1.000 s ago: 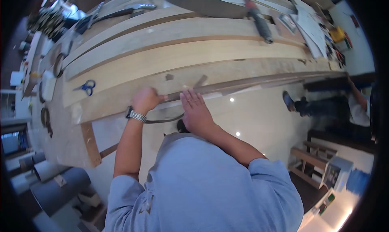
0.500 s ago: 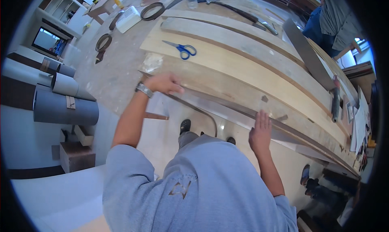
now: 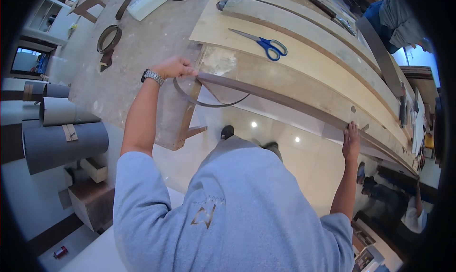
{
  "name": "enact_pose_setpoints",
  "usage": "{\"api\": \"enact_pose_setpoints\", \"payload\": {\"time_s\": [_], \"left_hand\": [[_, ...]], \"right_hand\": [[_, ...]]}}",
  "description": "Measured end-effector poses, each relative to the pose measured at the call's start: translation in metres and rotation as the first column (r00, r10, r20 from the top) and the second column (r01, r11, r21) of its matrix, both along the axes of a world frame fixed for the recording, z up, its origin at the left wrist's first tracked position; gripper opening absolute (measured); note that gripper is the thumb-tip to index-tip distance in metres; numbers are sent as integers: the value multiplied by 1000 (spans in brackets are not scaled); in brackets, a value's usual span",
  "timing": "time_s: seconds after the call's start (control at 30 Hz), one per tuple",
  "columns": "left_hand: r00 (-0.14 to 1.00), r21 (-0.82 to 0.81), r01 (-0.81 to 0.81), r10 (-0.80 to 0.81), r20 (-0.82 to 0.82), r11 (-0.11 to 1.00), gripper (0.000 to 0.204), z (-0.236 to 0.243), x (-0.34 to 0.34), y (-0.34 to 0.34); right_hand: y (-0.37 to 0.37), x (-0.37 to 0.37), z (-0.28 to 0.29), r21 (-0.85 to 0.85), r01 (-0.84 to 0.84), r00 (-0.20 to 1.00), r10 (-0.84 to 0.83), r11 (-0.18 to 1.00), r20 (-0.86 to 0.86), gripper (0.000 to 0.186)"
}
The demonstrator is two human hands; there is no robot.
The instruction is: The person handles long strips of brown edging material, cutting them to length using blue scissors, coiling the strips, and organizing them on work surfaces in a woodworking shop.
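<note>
A long wooden board (image 3: 266,71) lies on the bench in front of me, and a dark edging strip (image 3: 275,99) runs along its front edge. At the board's left corner my left hand (image 3: 173,68), with a metal-banded watch on its wrist, pinches the strip. A loose length of it hangs in a curve below that corner. Farther right, my right hand (image 3: 351,138) rests against the front edge with its fingers stretched up onto it, gripping nothing. Blue-handled scissors (image 3: 270,48) lie on the pale board behind, blades pointing left.
More long boards (image 3: 304,32) lie behind, with a handsaw (image 3: 380,53) across their right side. On the bench at left are a coiled strip (image 3: 108,39) and a white container (image 3: 148,2). Grey rolls (image 3: 66,144) stand left. Another person (image 3: 403,23) is at far right.
My left hand has moved left to the board's corner and closed on the strip. My right hand has slid right along the edge. The view has shifted, bringing the scissors closer.
</note>
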State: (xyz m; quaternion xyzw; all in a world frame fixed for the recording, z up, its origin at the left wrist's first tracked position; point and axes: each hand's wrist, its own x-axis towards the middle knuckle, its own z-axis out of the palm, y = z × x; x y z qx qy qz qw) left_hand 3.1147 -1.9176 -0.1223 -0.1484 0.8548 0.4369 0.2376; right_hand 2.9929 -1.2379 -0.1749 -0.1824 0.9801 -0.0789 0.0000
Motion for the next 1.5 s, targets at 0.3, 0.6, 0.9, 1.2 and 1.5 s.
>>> {"api": "enact_pose_setpoints", "payload": {"time_s": [0.3, 0.6, 0.9, 1.2, 1.5], "left_hand": [[997, 292, 77, -81, -1, 953, 27, -10, -8, -42], [977, -251, 199, -212, -27, 947, 35, -18, -24, -44], [943, -164, 332, -323, 80, 929, 25, -18, -32, -54], [967, -360, 243, -253, 20, 901, 24, 4, -7, -27], [880, 302, -433, 326, 345, 849, 23, 65, 82, 16]], "right_hand": [[-18, 2, -6, -59, 124, 991, -126, 991, -40, 43], [-9, 3, -11, 16, 180, 983, -180, 984, 32, 51], [-18, -12, -8, 96, 227, 968, -235, 969, 84, 54], [-16, -17, -11, 166, 198, 971, -216, 966, 99, 51], [-15, -16, -16, 184, 178, 981, -190, 967, 46, 50]]}}
